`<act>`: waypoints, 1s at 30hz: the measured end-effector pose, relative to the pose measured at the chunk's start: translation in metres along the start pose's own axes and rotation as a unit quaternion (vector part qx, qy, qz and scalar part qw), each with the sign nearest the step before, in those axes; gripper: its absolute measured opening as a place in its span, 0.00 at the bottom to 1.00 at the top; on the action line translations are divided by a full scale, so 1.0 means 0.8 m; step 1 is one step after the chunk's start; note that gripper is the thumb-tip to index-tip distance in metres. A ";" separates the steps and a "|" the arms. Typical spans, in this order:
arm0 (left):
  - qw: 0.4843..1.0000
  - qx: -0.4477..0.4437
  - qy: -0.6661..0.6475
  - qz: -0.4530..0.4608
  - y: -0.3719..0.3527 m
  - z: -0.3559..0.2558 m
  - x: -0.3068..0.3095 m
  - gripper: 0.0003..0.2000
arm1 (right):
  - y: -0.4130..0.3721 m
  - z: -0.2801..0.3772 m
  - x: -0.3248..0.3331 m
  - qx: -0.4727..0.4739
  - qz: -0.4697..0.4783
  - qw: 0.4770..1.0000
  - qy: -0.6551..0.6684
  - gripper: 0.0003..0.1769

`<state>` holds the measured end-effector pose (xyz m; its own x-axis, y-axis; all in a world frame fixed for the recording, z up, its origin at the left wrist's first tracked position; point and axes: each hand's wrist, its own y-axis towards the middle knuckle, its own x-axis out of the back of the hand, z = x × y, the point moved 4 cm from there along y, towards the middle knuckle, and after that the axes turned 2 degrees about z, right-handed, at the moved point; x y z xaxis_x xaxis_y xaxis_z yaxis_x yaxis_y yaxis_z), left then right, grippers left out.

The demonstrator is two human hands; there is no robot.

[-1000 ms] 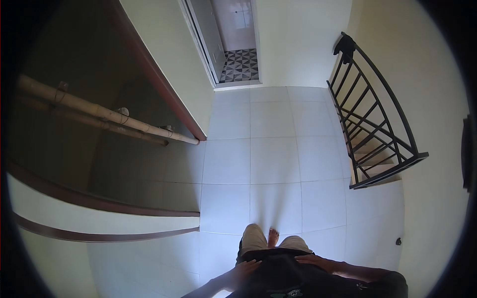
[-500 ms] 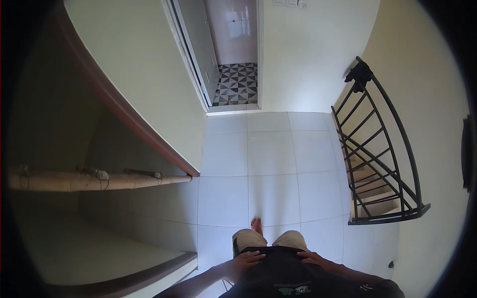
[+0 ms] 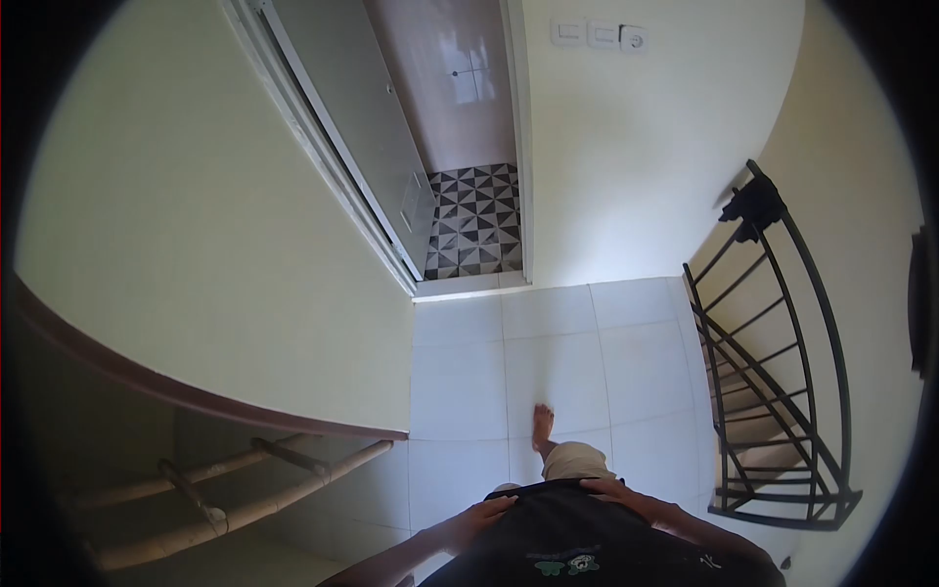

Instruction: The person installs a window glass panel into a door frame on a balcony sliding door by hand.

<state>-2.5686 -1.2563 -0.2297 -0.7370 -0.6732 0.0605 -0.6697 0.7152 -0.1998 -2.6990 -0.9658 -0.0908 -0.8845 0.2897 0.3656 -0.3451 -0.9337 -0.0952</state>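
Observation:
My left hand (image 3: pixel 477 519) rests against the lower front of my black shirt (image 3: pixel 558 533), its fingers stretched out and nothing in it. On the other side of the waist my right hand (image 3: pixel 626 499) lies on the same shirt, fingers extended and also holding nothing. Below the shirt hem show my beige shorts (image 3: pixel 579 461) and one bare foot (image 3: pixel 543 423) stepping on the white tiles.
Ahead is a doorway with a grey door (image 3: pixel 357 127) standing ajar over a patterned tile floor (image 3: pixel 474 220). A dark metal railing (image 3: pixel 797 342) with a black cloth (image 3: pixel 755 203) borders stairs on the right. A bamboo ladder (image 3: pixel 254 504) lies left. Switches (image 3: pixel 602 36) are on the wall.
I have moved forward: the doorway, railing and bamboo ladder appear nearer and lower in view. One foot has stepped ahead. Both hands stay on the shirt.

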 end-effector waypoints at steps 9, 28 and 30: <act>0.969 -0.013 0.239 -0.058 0.082 -0.192 0.237 0.35 | 0.147 -0.047 0.172 0.044 0.086 0.995 0.029 0.40; 0.909 -0.111 0.158 0.370 0.167 -0.167 0.569 0.34 | 0.311 0.060 0.138 -0.265 -0.187 0.937 0.128 0.41; 0.884 -0.132 0.151 0.421 0.175 -0.165 0.580 0.41 | 0.325 0.080 0.124 -0.290 -0.222 0.922 0.130 0.40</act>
<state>-3.0163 -1.4436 -0.1007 -0.9484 0.1719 0.2664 0.1603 0.9849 -0.0649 -2.8564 -1.1932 -0.0198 -0.6353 0.7271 0.2603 -0.7340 -0.4638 -0.4961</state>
